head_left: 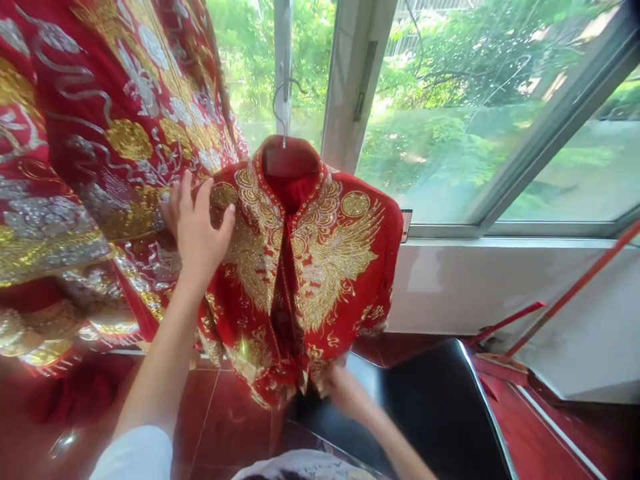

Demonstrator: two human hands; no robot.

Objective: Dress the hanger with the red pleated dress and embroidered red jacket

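Note:
A red jacket [345, 267] with gold phoenix-like embroidery and a stand collar hangs upright on a hanger with a metal hook [279, 110]. Its front is parted down the middle. My left hand [197, 223] lies against the jacket's shoulder on the left of the view, fingers spread and thumb apart. Down at the bottom hem, my right hand [345, 390] is closed on the jacket's lower front edge; motion blurs it and its fingertips are partly hidden by the cloth.
Other red garments [75, 127] with gold and silver sequins hang at the left. Behind is a sliding window [480, 233] above a white wall. A black chair [430, 400] stands below the jacket, on a red tiled floor [210, 420]. A red-handled stick [575, 287] leans at the right.

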